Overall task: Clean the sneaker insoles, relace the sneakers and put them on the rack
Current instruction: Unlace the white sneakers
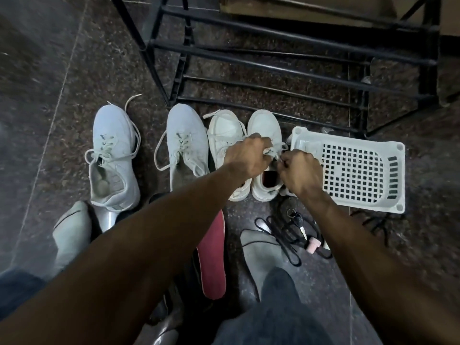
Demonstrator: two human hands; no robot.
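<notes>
Two pairs of white sneakers stand in a row on the dark stone floor. My left hand (pixel 246 156) and my right hand (pixel 300 174) meet over the rightmost white sneaker (pixel 265 125), each pinching its white lace (pixel 273 151). Its mate (pixel 225 134) stands just to the left, partly under my left wrist. Further left are two pale grey sneakers (pixel 186 140) (pixel 113 155) with loose laces. A red insole (pixel 215 255) lies near my knees, and grey insoles (pixel 261 255) (pixel 71 230) lie on both sides. The black metal shoe rack (pixel 273 63) stands behind the shoes.
A white perforated plastic basket (pixel 353 170) lies to the right of the sneakers. Black laces (pixel 281 235), a key ring and a small pink object (pixel 311 246) are scattered on the floor under my right forearm. My jeans-clad legs fill the bottom of the view.
</notes>
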